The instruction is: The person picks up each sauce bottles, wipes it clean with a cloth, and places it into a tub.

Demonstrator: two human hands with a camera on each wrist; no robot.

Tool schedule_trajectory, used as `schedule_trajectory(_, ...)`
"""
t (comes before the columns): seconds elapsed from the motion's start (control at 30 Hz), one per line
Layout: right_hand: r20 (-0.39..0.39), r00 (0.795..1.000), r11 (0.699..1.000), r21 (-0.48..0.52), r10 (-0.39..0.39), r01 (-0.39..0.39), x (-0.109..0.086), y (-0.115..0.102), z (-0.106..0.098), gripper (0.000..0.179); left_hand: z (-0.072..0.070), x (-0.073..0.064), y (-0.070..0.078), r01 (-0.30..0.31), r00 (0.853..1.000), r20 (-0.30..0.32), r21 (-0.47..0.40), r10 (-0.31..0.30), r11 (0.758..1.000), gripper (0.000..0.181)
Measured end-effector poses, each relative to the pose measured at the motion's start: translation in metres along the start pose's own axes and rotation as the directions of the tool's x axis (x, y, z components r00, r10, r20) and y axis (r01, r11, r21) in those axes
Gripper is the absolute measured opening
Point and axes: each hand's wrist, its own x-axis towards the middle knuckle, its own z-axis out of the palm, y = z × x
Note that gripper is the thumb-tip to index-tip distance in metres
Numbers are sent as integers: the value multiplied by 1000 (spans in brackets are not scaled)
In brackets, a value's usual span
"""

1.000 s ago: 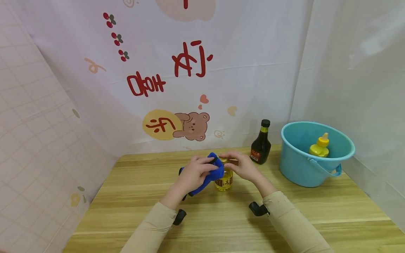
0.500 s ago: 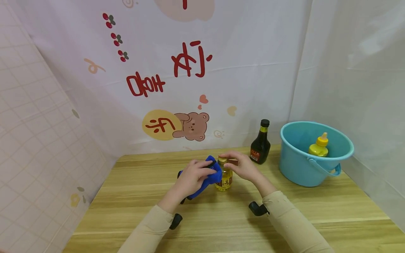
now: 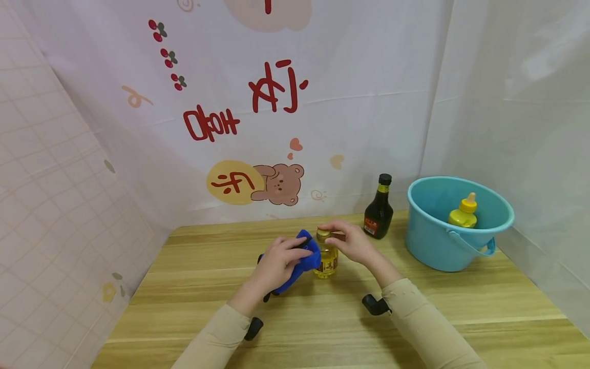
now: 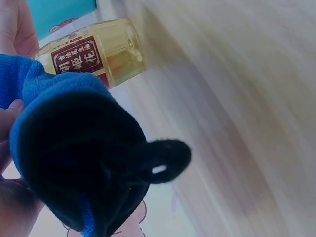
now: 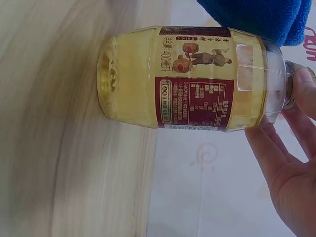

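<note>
My left hand (image 3: 278, 264) pinches a blue terry cloth (image 3: 312, 259) with black edging, bunched up against the left side of a small oil bottle (image 3: 328, 262). A black hanging loop (image 4: 170, 160) sticks out from the cloth in the left wrist view. The bottle is upright, holds clear yellow oil, and has a red and cream label (image 5: 197, 79). From the right, my right hand (image 3: 354, 243) grips its neck and gold cap (image 3: 323, 232) between thumb and fingers. In the right wrist view the cloth (image 5: 266, 17) lies along the bottle's shoulder.
Behind my right hand stands a dark sauce bottle (image 3: 379, 210) with a black cap. To its right is a light blue bucket (image 3: 428, 241) holding a yellow squeeze bottle (image 3: 462, 217). A white printed curtain (image 3: 359, 102) hangs along the back of the wooden table (image 3: 193, 307).
My left hand and the cloth have slid slightly left and down along the oil bottle, so more of its cap and neck shows. My right hand keeps its hold on the top.
</note>
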Motion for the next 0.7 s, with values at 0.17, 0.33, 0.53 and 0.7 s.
schedule_trajectory(0.17,-1,1000,1000,-14,-2,2,0,-1,0,33,2,-4,0,0,1000,-10,4,0,1000,31)
schedule_trajectory(0.33,9,1000,1000,-13,18,-18,0,-4,0,33,7,-11,-2,-13,1000,-3,22,13,1000,31)
schedule_trajectory(0.53,14,1000,1000,-19,19,-19,0,-5,0,34,13,-14,-4,-7,1000,-5,29,8,1000,32)
schedule_trajectory(0.7,19,1000,1000,-16,21,-20,0,-3,-1,33,17,-16,-5,-14,1000,-7,33,14,999,30)
